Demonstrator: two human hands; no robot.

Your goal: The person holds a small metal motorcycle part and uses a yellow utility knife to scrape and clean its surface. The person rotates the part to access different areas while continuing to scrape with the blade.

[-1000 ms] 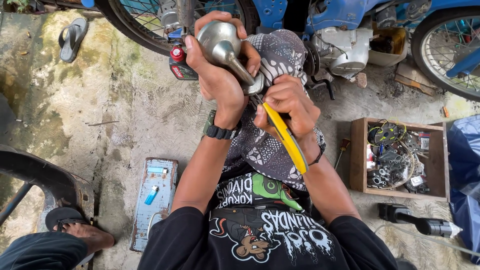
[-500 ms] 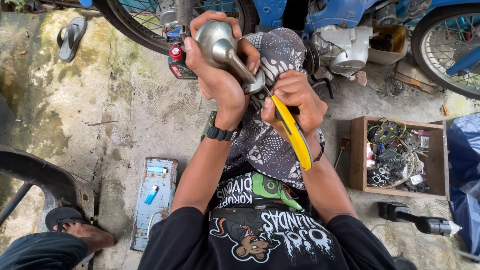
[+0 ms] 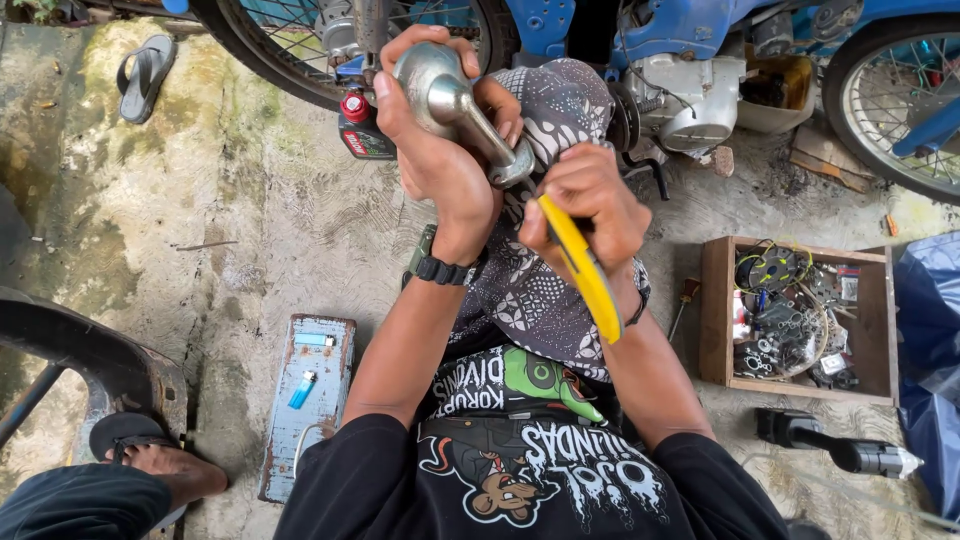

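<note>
My right hand (image 3: 585, 205) slid the yellow-handled tool (image 3: 580, 268) closer to the chrome part (image 3: 455, 105); its tip now sits right at the part's lower end (contact point hidden by fingers). The handle swung steeper, pointing down toward my wrist. My left hand (image 3: 435, 150) tipped the part slightly.

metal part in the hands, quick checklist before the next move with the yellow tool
1. Left hand grips the metal part firmly: ok.
2. Right hand wraps the yellow-handled tool: ok.
3. Tool tip seated on the part's lower end: cannot tell, fingers hide it.
4. Part held over the patterned cloth on the lap: ok.
5. Wooden box of parts close on the right side: ok.
</note>
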